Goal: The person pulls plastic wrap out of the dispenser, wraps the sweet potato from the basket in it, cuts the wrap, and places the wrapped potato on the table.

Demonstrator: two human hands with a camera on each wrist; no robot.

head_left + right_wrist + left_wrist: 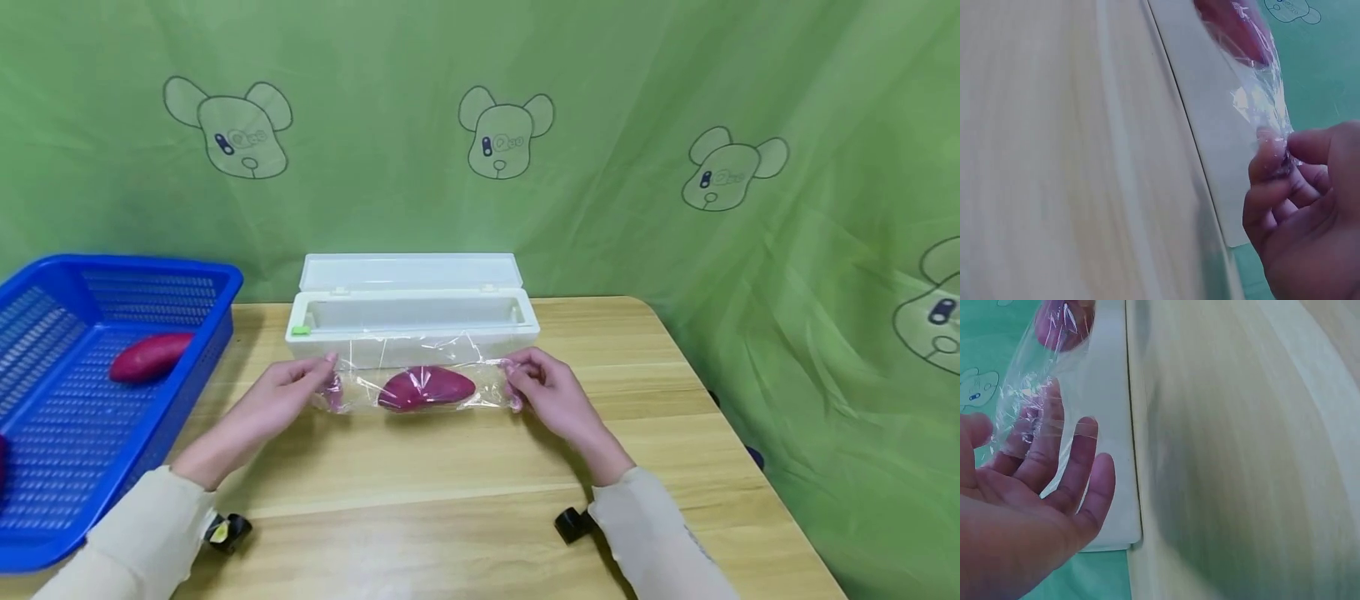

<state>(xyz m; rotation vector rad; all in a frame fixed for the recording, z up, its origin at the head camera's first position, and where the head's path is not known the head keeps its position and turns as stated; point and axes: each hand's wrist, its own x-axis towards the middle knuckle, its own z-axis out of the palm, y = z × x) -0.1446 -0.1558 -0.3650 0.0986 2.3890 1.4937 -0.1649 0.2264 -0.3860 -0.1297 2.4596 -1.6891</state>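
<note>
A purple-skinned sweet potato [426,388] lies inside clear plastic wrap [360,388], stretched between both hands just in front of a white cling film dispenser [337,346]. At the wrap's left end, the left hand [288,392] holds the film between thumb and fingers; its other fingers spread behind the film in the left wrist view. The right hand [551,392] pinches the gathered right end, bunched between thumb and curled fingers [1268,156] in the right wrist view. The dispenser's lid [408,271] stands raised at the back, with a small green piece [301,331] on its left rim.
On the left stands a blue plastic basket [225,321] with a sweet potato [150,357] in it and part of another at the frame's left edge. The wooden table [375,533] ends at a green curtain [600,233] behind and to the right.
</note>
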